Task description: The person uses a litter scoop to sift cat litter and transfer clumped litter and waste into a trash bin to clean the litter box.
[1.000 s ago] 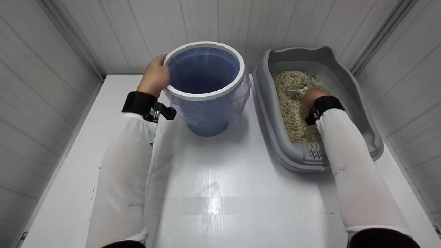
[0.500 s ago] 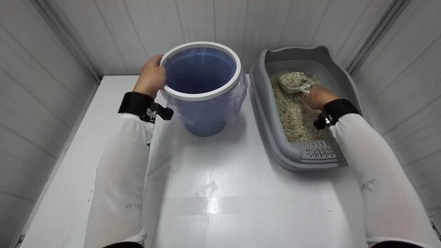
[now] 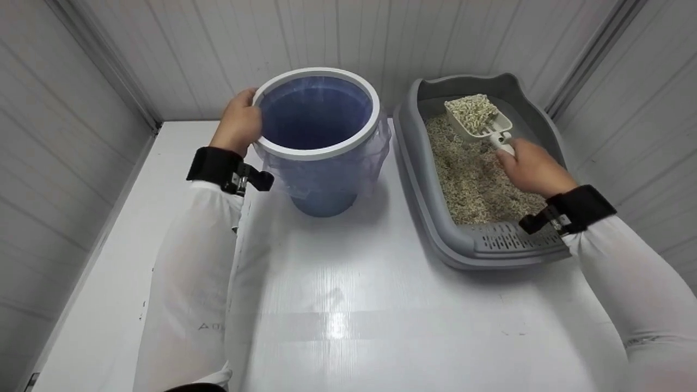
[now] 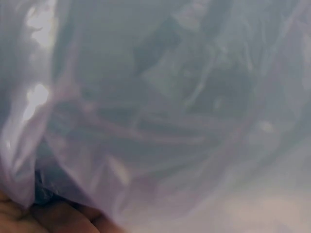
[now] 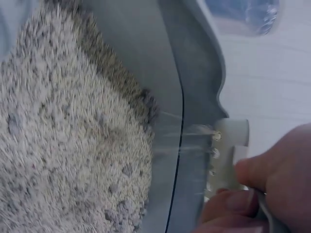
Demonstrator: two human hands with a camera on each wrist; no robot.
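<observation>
My left hand (image 3: 238, 122) grips the white rim of a blue bin (image 3: 318, 136) lined with a clear plastic bag; the left wrist view is filled by that bag (image 4: 155, 107), with my fingers (image 4: 43, 218) at the bottom edge. My right hand (image 3: 531, 169) holds the handle of a white scoop (image 3: 479, 121) heaped with pale litter pellets, lifted above the far end of the grey litter tray (image 3: 430, 207). In the right wrist view my fingers (image 5: 252, 179) pinch the scoop handle (image 5: 228, 155) beside the tray wall (image 5: 194, 87) and the litter (image 5: 73, 145).
Bin and tray stand side by side at the back of a white tabletop (image 3: 354, 305). White panelled walls close in on the left, back and right. The tray's near end has a slotted grey ledge (image 3: 506, 239).
My right hand has drawn back toward me and raised the scoop out of the litter, now full of pellets. The left hand has stayed on the bin rim.
</observation>
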